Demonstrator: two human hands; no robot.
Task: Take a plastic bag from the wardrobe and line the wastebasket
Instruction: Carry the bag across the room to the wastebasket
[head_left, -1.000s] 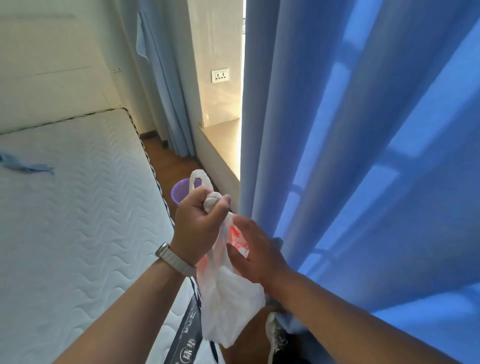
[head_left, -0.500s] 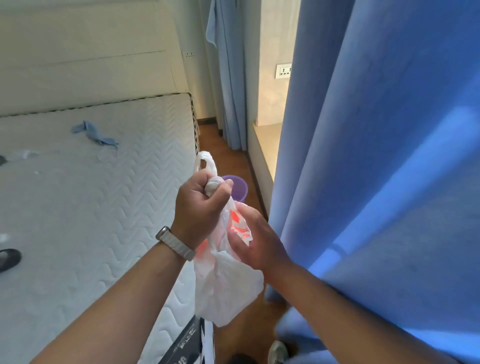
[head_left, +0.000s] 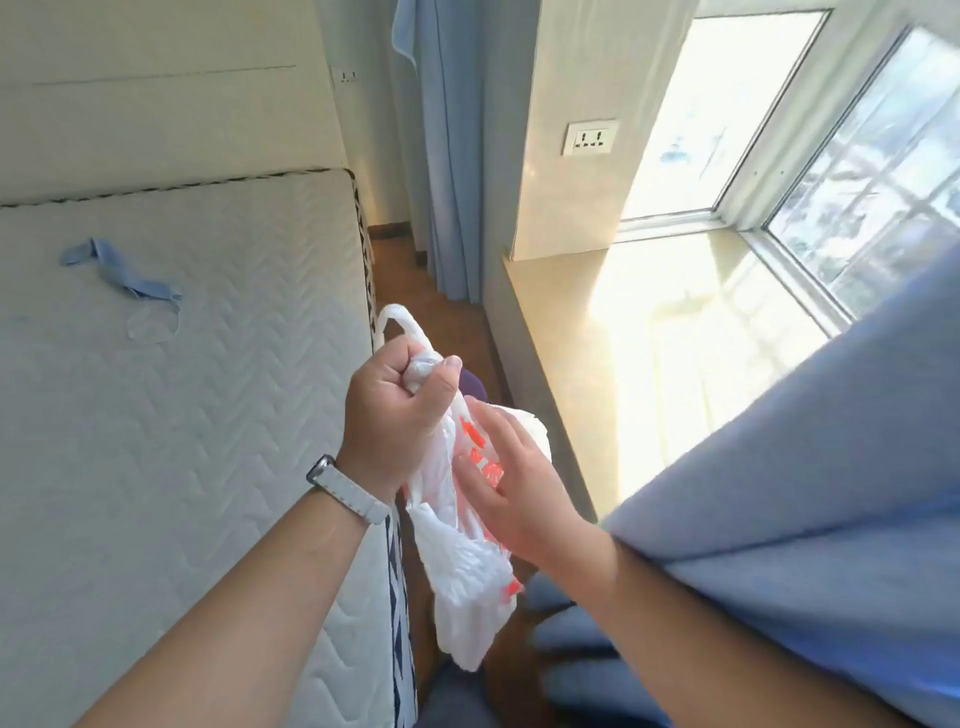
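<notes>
A white plastic bag (head_left: 457, 577) with red print hangs crumpled in front of me over the narrow floor strip. My left hand (head_left: 397, 415), with a watch on the wrist, is closed in a fist around the bag's twisted top, and one handle loop sticks up above the fist. My right hand (head_left: 511, 488) presses its fingers into the bag's printed side just below. Only a sliver of the purple wastebasket (head_left: 471, 387) shows on the floor behind my left hand; the rest is hidden.
A bare quilted mattress (head_left: 171, 415) fills the left, with a blue cloth strip (head_left: 127, 275) on it. A sunlit window sill (head_left: 665, 332) runs along the right. Blue curtain (head_left: 810, 499) drapes over my right forearm; another curtain (head_left: 447, 171) hangs at the far corner.
My view has swung past the near curtain, so the window and sill now show. Both hands keep their hold on the bag, and the wastebasket is now mostly hidden behind my left hand.
</notes>
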